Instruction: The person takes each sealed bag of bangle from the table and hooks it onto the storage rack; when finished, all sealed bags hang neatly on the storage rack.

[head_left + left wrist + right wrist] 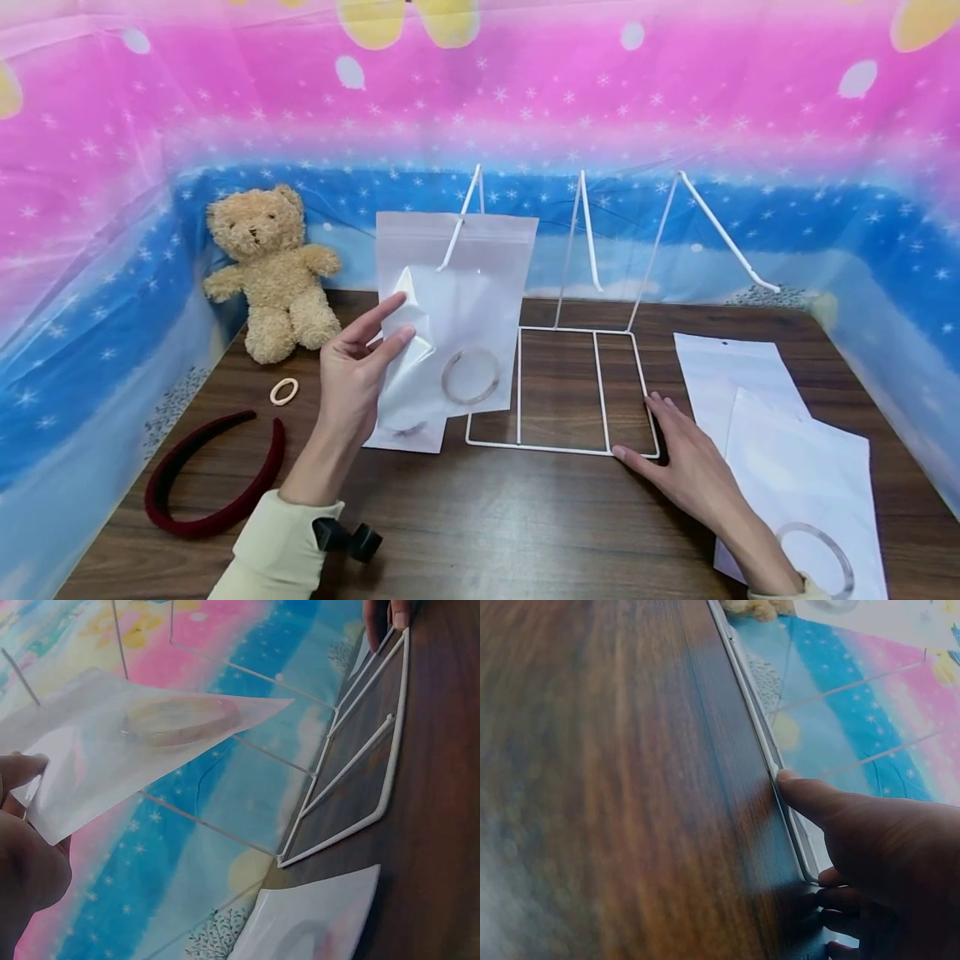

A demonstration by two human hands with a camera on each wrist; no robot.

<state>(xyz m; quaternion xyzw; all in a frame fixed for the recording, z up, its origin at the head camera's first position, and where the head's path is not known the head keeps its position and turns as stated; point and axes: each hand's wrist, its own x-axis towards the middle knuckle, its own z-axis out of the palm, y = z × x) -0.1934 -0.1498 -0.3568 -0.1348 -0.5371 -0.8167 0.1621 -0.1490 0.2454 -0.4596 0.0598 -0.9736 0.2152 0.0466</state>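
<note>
My left hand (356, 375) pinches the left side of a white zip bag (420, 242) between thumb and fingers. A clear ring-shaped bangle (470, 377) shows through its lower part. The bag hangs upright at the left prong (471, 187) of a white wire display rack (562, 448), with the prong passing at its top hole. In the left wrist view the bag (82, 780) tilts beside the rack. My right hand (693, 467) holds the front right corner of the rack's base, its thumb on the front bar and fingers at the side bar.
Two more white bags (825, 467) overlap at the right. Another bag (423, 437) lies partly behind the held one. A teddy bear (273, 283), a small pale ring (283, 392) and a dark red headband (202, 527) are at the left.
</note>
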